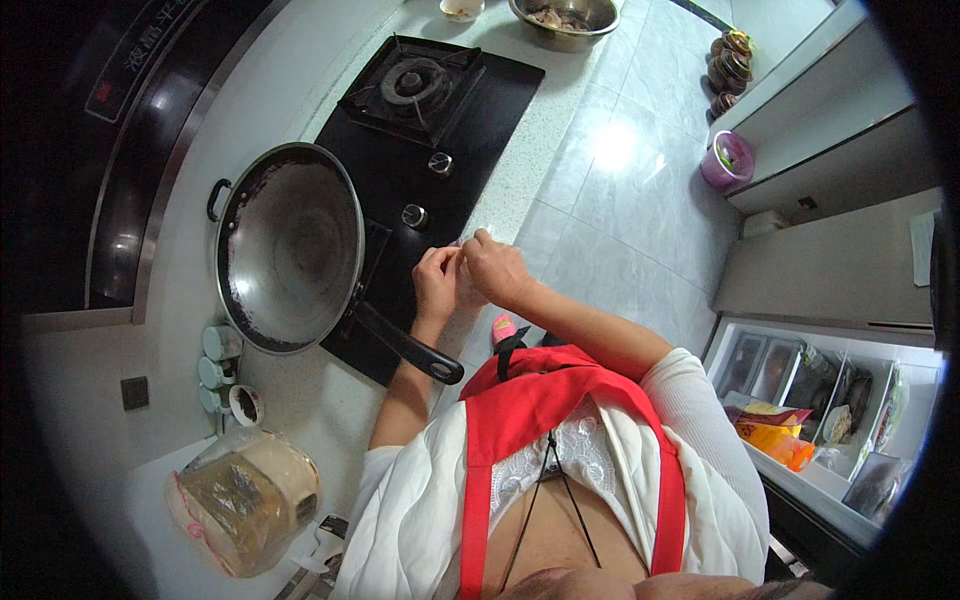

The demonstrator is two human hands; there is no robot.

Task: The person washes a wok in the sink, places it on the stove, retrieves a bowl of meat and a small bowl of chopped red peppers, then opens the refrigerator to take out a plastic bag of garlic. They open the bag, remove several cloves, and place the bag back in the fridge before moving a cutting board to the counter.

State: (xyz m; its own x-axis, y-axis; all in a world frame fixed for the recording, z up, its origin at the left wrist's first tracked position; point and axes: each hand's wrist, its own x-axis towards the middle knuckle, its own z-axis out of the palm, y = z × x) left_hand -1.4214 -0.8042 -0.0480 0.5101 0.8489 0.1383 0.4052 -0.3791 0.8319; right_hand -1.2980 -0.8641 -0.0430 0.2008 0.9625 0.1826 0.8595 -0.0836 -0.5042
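Observation:
Close together over the counter's front edge, my left hand [436, 276] and my right hand [493, 267] pinch a thin clear plastic bag [469, 291]. Its contents, if any, cannot be made out. To the left, a large steel wok [296, 247] rests tilted on the near burner of a black gas hob [491, 112]. The wok's black handle [409, 343] points toward me and crosses above my left forearm. Two control knobs [415, 217] sit on the hob between the wok and the bare far burner [410, 84].
A steel basin [566, 22] of what looks like raw meat and a small bowl [461, 9] stand beyond the hob. Seasoning jars [222, 343] and a plastic-wrapped container [247, 499] are at left. An open freezer drawer [825, 420] juts out at right; a purple bin [727, 160] stands farther off.

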